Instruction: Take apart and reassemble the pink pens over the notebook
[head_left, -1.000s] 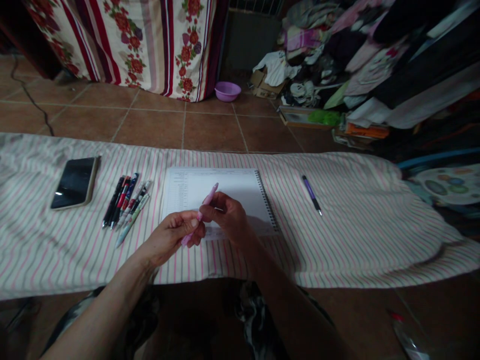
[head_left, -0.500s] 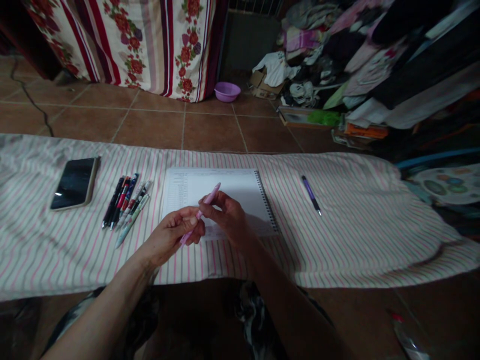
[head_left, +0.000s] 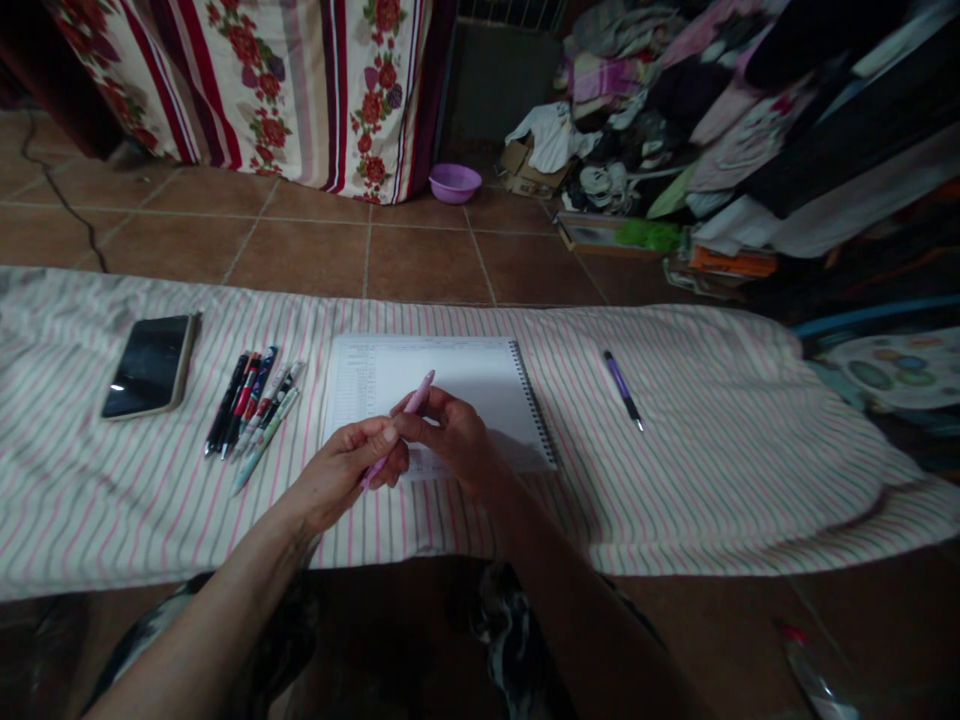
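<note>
A pink pen (head_left: 421,391) is held slantwise by both hands, its upper end pointing away from me to the right. My left hand (head_left: 351,462) is closed around the lower part, and my right hand (head_left: 450,432) pinches it higher up, fingertips touching the left thumb. Both hands hover over the near edge of an open spiral notebook (head_left: 465,360), which has a printed table along its left side. Right of it lies a purple and black pen (head_left: 622,388). Several pens (head_left: 251,405) rest in a bunch to the left.
A striped cloth (head_left: 720,450) covers the low surface. A smartphone (head_left: 148,366) lies at its left. Beyond, on the tiled floor, stand a purple basin (head_left: 454,184) and a cardboard box (head_left: 534,172) beside piled clothes. A bottle (head_left: 817,680) is on the floor at lower right.
My right hand has slid slightly left and down along the pink pen, closer to the left thumb. The pen's upper end has shifted a little to the left.
</note>
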